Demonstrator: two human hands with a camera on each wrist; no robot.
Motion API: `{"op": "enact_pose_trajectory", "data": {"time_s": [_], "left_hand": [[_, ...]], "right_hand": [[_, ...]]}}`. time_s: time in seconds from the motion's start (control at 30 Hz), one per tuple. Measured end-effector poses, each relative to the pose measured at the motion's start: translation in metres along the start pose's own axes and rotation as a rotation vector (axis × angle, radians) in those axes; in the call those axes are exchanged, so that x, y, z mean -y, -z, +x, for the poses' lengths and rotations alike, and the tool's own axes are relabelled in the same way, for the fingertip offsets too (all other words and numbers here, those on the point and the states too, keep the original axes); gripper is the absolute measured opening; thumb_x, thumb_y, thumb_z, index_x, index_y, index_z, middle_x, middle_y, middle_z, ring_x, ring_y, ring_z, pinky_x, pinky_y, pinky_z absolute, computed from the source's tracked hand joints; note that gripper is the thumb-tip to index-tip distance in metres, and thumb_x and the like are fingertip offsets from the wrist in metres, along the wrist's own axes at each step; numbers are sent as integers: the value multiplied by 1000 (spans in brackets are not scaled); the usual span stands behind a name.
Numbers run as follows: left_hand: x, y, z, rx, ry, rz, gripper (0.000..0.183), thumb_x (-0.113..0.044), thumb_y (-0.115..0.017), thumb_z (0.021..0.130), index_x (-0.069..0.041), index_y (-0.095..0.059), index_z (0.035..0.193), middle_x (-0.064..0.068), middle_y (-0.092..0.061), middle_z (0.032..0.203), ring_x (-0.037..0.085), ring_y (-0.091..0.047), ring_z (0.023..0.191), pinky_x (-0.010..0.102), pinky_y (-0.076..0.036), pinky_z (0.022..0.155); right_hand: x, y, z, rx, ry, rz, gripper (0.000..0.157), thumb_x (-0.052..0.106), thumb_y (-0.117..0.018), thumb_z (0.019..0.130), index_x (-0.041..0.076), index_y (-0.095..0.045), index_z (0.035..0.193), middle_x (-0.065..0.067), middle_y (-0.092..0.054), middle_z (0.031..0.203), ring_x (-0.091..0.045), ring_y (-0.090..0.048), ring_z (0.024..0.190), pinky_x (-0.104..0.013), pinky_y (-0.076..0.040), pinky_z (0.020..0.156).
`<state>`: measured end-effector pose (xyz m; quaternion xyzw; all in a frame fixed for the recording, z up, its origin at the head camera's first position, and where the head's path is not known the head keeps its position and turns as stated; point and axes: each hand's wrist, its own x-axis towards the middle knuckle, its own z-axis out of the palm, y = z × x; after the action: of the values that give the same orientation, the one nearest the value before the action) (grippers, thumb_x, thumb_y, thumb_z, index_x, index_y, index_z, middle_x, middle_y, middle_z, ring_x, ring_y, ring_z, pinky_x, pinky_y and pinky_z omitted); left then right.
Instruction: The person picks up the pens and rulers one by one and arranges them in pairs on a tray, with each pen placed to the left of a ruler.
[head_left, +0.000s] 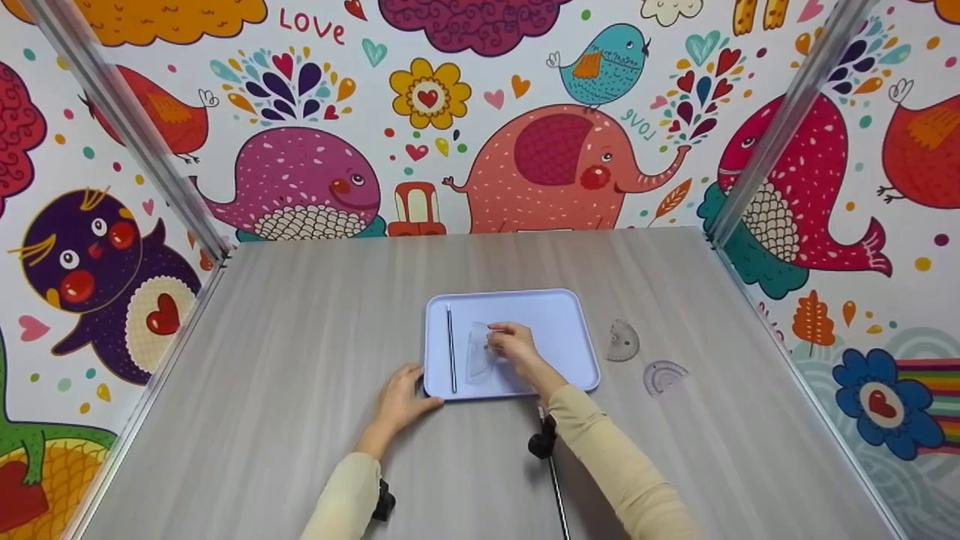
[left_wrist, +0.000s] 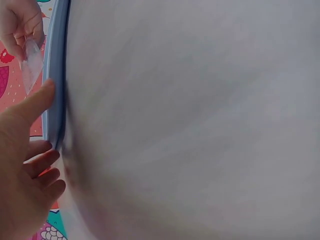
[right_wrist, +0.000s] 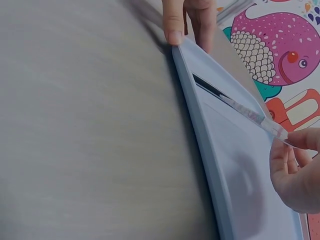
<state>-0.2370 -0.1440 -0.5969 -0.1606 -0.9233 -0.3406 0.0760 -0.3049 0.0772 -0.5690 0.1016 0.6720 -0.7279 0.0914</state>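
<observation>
A pale blue tray (head_left: 551, 337) lies on the table. My left hand (head_left: 401, 401) grips its near left corner, thumb on the front rim and fingers along the left side. Above the tray's left half, my right hand (head_left: 514, 346) pinches a clear plastic protractor (right_wrist: 252, 116) by its edge; it stands tilted, almost edge-on in the right wrist view. The left wrist view also shows this protractor (left_wrist: 32, 67) beyond the rim. Along the tray's left side lies a thin dark pencil (head_left: 451, 349), partly hidden behind the protractor in the right wrist view.
Two more clear protractors, one upper (head_left: 622, 341) and one lower (head_left: 664, 377), lie on the table right of the tray. Another thin dark stick (head_left: 559, 491) lies beside my right forearm. Printed panels (head_left: 427, 45) stand around the grey table (head_left: 315, 315).
</observation>
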Motion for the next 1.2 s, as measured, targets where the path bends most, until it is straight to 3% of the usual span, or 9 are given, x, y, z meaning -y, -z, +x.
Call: {"op": "enact_pose_trajectory", "data": {"time_s": [0.53,0.67,0.77,0.9,0.97,1.0,1.07,1.2], "left_hand": [[0,-1,1,9,17,6,63,-24,-81,62,11,-58,109,22,-57,108,37,-53,103,46,-42,92],[2,-2,0,-2,8,6,63,-23,-81,61,11,-58,109,22,-58,107,37,-54,102,46,-42,91],[2,-2,-1,-9,3,13,63,-24,-81,61,11,-59,108,22,-58,106,37,-54,101,46,-43,91],[1,-1,-2,-5,-4,4,62,-23,-81,62,11,-59,109,23,-58,107,38,-54,101,47,-43,91],[1,-1,-2,-6,-9,-2,62,-22,-81,62,11,-58,109,23,-58,107,38,-54,101,47,-43,91],[0,-1,-2,-7,-11,-5,62,-22,-81,62,11,-58,109,23,-58,107,38,-54,101,47,-43,90],[0,0,-1,-10,-9,-4,63,-22,-81,62,11,-58,110,23,-58,108,38,-54,102,47,-43,90],[2,-1,-1,-15,-13,2,63,-22,-81,61,11,-58,109,23,-58,107,38,-54,101,48,-43,90]], "right_hand": [[2,-3,18,-8,23,-90,31,-6,-54,77,-9,-58,107,-3,-55,74,-10,-55,58,-20,-49,51],[-4,-6,25,-35,38,-123,30,-7,-54,75,-7,-61,105,-9,-57,78,-13,-57,60,-26,-53,56],[-35,-2,56,-8,97,-117,26,-5,-58,74,-1,-64,99,-11,-57,78,-16,-58,61,-30,-54,56],[-103,12,126,51,183,-66,23,-1,-64,71,4,-66,94,-9,-54,72,-17,-59,57,-29,-53,48],[-117,14,144,31,163,-87,24,-1,-65,72,2,-66,96,-11,-53,74,-18,-60,59,-32,-54,50],[-121,15,148,41,193,-76,24,-2,-64,71,2,-66,95,-10,-53,72,-17,-60,58,-30,-53,48],[-110,12,139,40,195,-91,25,-2,-62,72,1,-66,96,-9,-54,73,-16,-59,58,-29,-53,49],[-61,-1,87,13,150,-129,28,-7,-57,72,-7,-63,100,-6,-54,72,-12,-56,57,-26,-52,50]]}}
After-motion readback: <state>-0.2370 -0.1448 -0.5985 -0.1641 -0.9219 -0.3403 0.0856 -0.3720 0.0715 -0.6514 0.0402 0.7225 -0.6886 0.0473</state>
